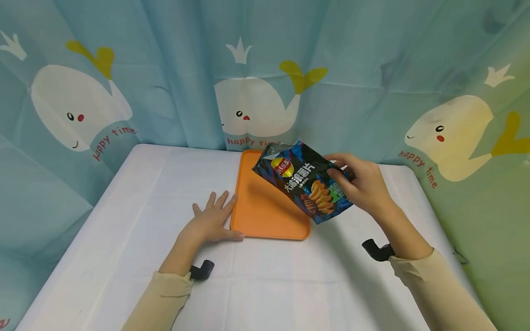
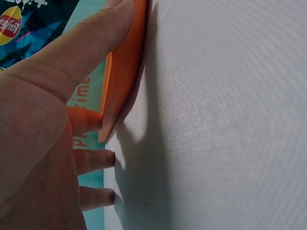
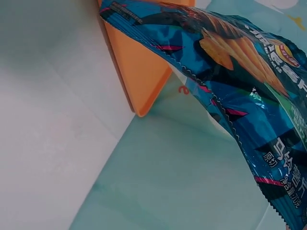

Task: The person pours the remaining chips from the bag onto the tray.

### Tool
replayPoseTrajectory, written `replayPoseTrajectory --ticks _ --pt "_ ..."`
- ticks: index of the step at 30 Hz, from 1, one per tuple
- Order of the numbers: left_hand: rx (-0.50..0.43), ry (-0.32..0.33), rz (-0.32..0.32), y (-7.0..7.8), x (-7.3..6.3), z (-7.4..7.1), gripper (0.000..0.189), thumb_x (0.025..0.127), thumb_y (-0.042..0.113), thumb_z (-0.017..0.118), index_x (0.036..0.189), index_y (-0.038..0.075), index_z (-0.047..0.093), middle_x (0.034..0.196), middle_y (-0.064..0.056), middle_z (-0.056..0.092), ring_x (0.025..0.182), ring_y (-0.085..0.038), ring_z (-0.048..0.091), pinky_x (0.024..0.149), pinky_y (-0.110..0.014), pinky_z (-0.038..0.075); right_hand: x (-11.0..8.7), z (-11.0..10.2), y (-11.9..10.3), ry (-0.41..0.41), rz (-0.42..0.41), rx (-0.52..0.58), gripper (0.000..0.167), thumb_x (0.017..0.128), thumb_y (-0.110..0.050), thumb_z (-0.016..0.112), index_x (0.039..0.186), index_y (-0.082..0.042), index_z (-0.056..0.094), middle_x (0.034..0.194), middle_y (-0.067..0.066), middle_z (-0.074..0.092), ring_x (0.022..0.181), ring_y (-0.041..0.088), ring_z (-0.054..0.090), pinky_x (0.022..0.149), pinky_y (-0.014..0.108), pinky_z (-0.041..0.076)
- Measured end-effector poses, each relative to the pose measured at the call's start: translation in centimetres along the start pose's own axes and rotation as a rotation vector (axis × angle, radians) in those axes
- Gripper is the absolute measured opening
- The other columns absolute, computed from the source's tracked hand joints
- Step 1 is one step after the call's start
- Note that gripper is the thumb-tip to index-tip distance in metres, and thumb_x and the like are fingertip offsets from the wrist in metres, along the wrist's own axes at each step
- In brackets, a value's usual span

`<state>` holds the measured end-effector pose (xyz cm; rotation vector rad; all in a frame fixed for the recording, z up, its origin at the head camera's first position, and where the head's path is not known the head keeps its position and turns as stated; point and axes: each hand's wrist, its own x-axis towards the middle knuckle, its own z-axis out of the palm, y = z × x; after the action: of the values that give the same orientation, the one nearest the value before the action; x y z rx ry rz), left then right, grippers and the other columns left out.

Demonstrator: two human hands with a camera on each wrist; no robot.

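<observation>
A dark blue and black bag of potato chips [image 1: 304, 181] is held tilted above the right part of an orange tray [image 1: 265, 207]. My right hand [image 1: 360, 184] pinches its right side between thumb and fingers. In the right wrist view the chip bag [image 3: 230, 72] fills the upper right, and that hand is almost wholly out of sight. My left hand [image 1: 211, 220] lies spread at the tray's lower left corner, fingers straight. The left wrist view shows the left thumb [image 2: 81, 52] against the tray's side, with other fingertips touching the white table.
The tray lies on a white-covered table [image 1: 269, 285] near its back edge. Behind and at both sides hangs a blue-green curtain [image 1: 178, 82] printed with whales. A dark wrist-camera mount [image 1: 203, 270] sticks out at the left wrist, another [image 1: 377, 250] at the right.
</observation>
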<state>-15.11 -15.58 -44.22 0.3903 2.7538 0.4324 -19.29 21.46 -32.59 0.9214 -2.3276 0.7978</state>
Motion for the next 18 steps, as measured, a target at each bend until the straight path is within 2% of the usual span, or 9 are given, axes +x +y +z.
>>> replayPoseTrajectory --ticks 4,10,18 --pt "-0.004 0.0 0.003 0.0 0.0 0.0 0.119 0.072 0.072 0.074 0.161 0.018 0.018 0.167 -0.017 0.012 0.15 -0.051 0.003 0.098 -0.087 0.006 0.6 -0.2 -0.1 -0.045 -0.02 -0.036 0.037 0.085 -0.001 0.076 0.119 -0.014 0.07 0.088 0.007 0.075 0.057 0.013 0.063 0.05 0.023 0.041" --pt "-0.006 -0.003 0.001 0.0 0.0 -0.1 0.119 0.072 0.071 0.074 0.161 0.017 0.018 0.167 -0.017 0.012 0.15 -0.051 0.003 0.098 -0.087 0.006 1.5 -0.4 -0.3 -0.108 -0.039 -0.051 0.035 0.087 -0.003 0.074 0.119 -0.016 0.07 0.089 0.005 0.075 0.067 0.016 0.067 0.054 0.033 0.047" --pt "-0.012 -0.003 0.002 0.1 -0.1 -0.2 0.119 0.072 0.071 0.074 0.161 0.017 0.017 0.167 -0.017 0.011 0.15 -0.051 0.002 0.099 -0.087 0.005 2.3 -0.3 -0.6 -0.171 -0.05 -0.078 0.035 0.09 -0.006 0.073 0.122 -0.018 0.069 0.101 0.0 0.076 0.061 0.009 0.058 0.055 0.031 0.045"
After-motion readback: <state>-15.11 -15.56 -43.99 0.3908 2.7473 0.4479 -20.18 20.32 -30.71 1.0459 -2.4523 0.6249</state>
